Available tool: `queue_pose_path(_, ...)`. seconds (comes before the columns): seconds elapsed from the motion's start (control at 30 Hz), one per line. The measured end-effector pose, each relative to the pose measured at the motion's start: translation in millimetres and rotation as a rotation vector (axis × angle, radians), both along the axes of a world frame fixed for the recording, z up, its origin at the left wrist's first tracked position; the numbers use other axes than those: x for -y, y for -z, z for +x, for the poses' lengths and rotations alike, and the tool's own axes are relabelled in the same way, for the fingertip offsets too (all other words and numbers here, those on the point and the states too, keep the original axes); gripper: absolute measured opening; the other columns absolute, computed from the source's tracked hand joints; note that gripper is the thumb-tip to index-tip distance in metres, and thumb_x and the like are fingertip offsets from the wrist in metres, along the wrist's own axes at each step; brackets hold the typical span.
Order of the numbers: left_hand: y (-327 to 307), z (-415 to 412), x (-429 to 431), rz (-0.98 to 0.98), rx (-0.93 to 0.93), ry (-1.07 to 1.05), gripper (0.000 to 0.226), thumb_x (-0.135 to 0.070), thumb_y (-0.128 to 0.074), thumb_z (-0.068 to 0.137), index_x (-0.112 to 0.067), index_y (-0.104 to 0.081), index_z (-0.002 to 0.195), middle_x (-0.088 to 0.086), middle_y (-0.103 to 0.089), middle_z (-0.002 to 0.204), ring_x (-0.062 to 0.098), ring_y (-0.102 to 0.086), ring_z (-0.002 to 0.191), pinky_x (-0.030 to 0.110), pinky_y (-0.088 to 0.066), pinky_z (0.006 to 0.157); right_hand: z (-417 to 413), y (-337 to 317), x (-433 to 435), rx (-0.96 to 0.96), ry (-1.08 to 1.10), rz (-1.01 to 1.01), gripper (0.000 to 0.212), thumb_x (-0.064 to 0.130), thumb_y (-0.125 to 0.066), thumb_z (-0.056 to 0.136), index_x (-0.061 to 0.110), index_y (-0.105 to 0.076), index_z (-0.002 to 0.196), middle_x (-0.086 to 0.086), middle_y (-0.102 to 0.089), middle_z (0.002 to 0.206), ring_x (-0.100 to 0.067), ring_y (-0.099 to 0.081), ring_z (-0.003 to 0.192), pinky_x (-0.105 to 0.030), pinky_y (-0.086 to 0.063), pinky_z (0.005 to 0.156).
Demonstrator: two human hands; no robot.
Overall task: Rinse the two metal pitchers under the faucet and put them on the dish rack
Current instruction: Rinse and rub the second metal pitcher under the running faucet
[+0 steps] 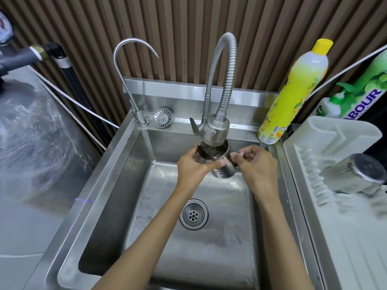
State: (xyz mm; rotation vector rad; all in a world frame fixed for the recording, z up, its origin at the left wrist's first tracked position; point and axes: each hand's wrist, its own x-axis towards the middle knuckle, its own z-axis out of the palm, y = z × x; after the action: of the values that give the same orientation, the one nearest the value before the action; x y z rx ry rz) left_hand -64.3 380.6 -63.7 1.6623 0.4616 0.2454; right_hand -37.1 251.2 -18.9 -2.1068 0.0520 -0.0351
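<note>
Pitcher in hand: you are holding the pitcher [222,172] at the centre of the frame, above the sink [117,185], its open mouth sitting directly beneath the faucet head [213,130].
Left hand: your left hand [192,166] is gripping the pitcher's left side, thumb lying across the near wall and fingers curling round the far rim.
Right hand: your right hand [257,162] is pinching at the pitcher's right side, probably on its handle, though your fingers are hiding it.
Second pitcher: the second pitcher [356,174] is lying on its side on the dish rack [314,143] at the right of the frame, well apart from both hands.
</note>
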Motion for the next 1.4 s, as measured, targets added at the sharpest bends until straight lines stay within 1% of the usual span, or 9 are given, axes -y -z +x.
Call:
queue_pose_path(0.1, -0.7, 3.6, 10.1, -0.026, 0.114, -0.063, 0.074, -0.030, -0.086, 0.041, -0.025, -0.061, 0.111, -0.002, -0.072, 0.104, 0.011, -0.067, 0.098, 0.024, -0.050, 0.088, 2.1, 6.8, -1.3, -0.044, 0.002, 0.226, 0.018, 0.008, -0.066, 0.082, 0.017, -0.054, 0.070, -0.003, -0.068, 0.090, -0.014, -0.062, 0.082, -0.023, -0.046, 0.077)
queue_pose_path(0.23, -12.1, 3.6, 12.5, 0.109, 0.257, -0.137, 0.079, -0.014, -0.084, 0.044, -0.047, -0.050, 0.107, -0.018, -0.058, 0.107, -0.013, -0.055, 0.094, 0.005, -0.040, 0.084, 5.8, 20.5, -9.7, -0.229, -0.023, 0.623, 0.021, 0.001, -0.057, 0.086, 0.015, -0.050, 0.071, -0.003, -0.067, 0.091, -0.019, -0.061, 0.093, -0.031, -0.047, 0.091)
queue_pose_path(0.3, -17.0, -0.2, 8.9, 0.224, 0.280, -0.136, 0.080, -0.009, -0.087, 0.046, -0.037, -0.053, 0.112, -0.018, -0.052, 0.105, -0.017, -0.052, 0.093, -0.002, -0.035, 0.081, 5.1, 24.1, -13.6, -0.295, -0.056, 0.732, 0.020, -0.001, -0.053, 0.088, 0.012, -0.051, 0.072, -0.007, -0.062, 0.082, -0.022, -0.059, 0.090, -0.033, -0.049, 0.094)
queue_pose_path(0.53, -19.3, -7.4, -2.2, 0.307, 0.032, -0.180, 0.063, -0.037, -0.090, 0.048, -0.022, -0.067, 0.104, -0.003, -0.053, 0.100, 0.012, -0.058, 0.094, 0.013, -0.042, 0.082, 4.5, 18.7, -11.5, -0.316, -0.079, 0.417, 0.011, 0.018, -0.066, 0.085, 0.013, -0.060, 0.077, -0.009, -0.069, 0.079, -0.016, -0.067, 0.073, -0.028, -0.055, 0.070)
queue_pose_path(0.73, -3.6, -9.3, 2.2, 0.072, -0.059, -0.065, 0.069, -0.062, -0.073, 0.034, -0.025, -0.069, 0.092, -0.003, -0.072, 0.093, 0.010, -0.066, 0.091, 0.022, -0.049, 0.081, 3.5, 1.5, -4.2, -0.081, -0.011, -0.031, 0.015, 0.025, -0.069, 0.080, 0.016, -0.060, 0.072, -0.008, -0.069, 0.084, -0.027, -0.065, 0.086, -0.040, -0.052, 0.085)
queue_pose_path(0.9, 1.2, -3.3, 5.8, -0.039, 0.088, -0.041, 0.066, -0.024, -0.086, 0.045, -0.014, -0.061, 0.105, 0.003, -0.071, 0.101, 0.009, -0.065, 0.091, 0.025, -0.050, 0.086, 0.9, 6.2, -1.4, -0.076, -0.015, 0.198, 0.015, 0.012, -0.069, 0.081, 0.013, -0.057, 0.071, -0.002, -0.063, 0.077, -0.016, -0.059, 0.077, -0.023, -0.044, 0.070)
queue_pose_path(1.03, -6.3, -0.1, 4.9, 0.071, 0.230, -0.106, 0.079, -0.015, -0.085, 0.047, -0.016, -0.055, 0.119, 0.003, -0.062, 0.114, 0.015, -0.061, 0.105, 0.027, -0.048, 0.095, 3.1, 19.2, -6.8, -0.217, -0.073, 0.500, 0.016, 0.006, -0.065, 0.083, 0.012, -0.054, 0.072, -0.002, -0.068, 0.083, -0.013, -0.062, 0.083, -0.032, -0.047, 0.088)
queue_pose_path(1.17, -18.4, -4.0, 2.3, 0.283, 0.276, -0.146, 0.078, -0.008, -0.089, 0.049, -0.016, -0.057, 0.121, -0.006, -0.051, 0.110, -0.007, -0.052, 0.097, 0.000, -0.036, 0.084, 2.3, 27.4, -14.8, -0.324, -0.108, 0.739, 0.016, 0.002, -0.059, 0.087, 0.010, -0.054, 0.075, -0.010, -0.064, 0.081, -0.026, -0.061, 0.091, -0.038, -0.050, 0.098)
queue_pose_path(1.4, -16.1, -9.1, -2.9, 0.293, 0.094, -0.205, 0.061, -0.042, -0.089, 0.049, -0.022, -0.068, 0.103, -0.003, -0.052, 0.096, 0.008, -0.057, 0.087, -0.002, -0.037, 0.075, 5.7, 18.7, -10.1, -0.270, -0.074, 0.400, 0.009, 0.017, -0.068, 0.083, 0.011, -0.063, 0.079, -0.010, -0.070, 0.077, -0.016, -0.069, 0.070, -0.023, -0.057, 0.064)
